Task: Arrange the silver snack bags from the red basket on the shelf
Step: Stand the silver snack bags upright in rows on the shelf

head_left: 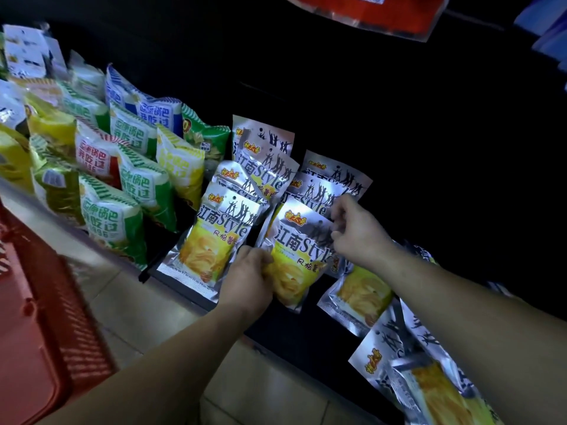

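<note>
Several silver snack bags with yellow chip pictures lie in rows on the dark shelf (306,329). Both hands hold one silver bag (299,240) at the front of the middle row. My left hand (248,279) grips its lower left edge. My right hand (357,230) pinches its upper right corner. To the left lies a neighbouring silver bag (214,237), with more stacked behind it. Further silver bags (411,372) lie loose at the lower right, partly under my right forearm. A corner of the red basket (36,338) shows at the lower left.
Green, blue, red and yellow snack packets (122,167) fill the shelf to the left of the silver bags. The back of the shelf is dark. A red sign (368,13) hangs above. Pale floor tiles (147,305) lie below the shelf edge.
</note>
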`<state>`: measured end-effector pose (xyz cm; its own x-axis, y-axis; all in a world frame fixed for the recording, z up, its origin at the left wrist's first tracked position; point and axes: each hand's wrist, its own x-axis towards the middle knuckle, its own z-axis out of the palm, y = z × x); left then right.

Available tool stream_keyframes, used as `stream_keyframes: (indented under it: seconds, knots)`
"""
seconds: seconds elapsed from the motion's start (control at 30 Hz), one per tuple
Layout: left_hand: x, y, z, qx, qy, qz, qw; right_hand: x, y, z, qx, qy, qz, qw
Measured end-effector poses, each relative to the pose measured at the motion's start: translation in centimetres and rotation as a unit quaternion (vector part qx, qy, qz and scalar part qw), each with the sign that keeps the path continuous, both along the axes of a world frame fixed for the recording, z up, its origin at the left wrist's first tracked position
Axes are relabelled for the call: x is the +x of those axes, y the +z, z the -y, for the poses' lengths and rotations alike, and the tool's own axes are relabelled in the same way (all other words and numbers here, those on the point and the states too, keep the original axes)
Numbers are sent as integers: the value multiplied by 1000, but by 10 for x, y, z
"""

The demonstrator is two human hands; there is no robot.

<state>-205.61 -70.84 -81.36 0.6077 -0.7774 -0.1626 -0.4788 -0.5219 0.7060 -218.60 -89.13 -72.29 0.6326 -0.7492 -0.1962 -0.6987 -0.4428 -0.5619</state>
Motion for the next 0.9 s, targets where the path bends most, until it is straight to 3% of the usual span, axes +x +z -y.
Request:
stream_keyframes:
  seconds: [0.2, 0.37, 0.57, 0.9]
  knots:
    - [-17, 1, -5, -1, -47, 127, 991, 26, -18, 2, -99, 62, -33, 993]
    - [-27, -19, -7, 101, -119, 65, 986, 30, -42, 3, -44, 147, -145, 977]
    - [-25, -28, -4, 93, -108, 47, 989, 19, -54, -1, -57, 177, -205, 961]
    - [-20, -33, -12, 87, -97, 113, 985, 13, -54, 2, 13, 110, -116, 987]
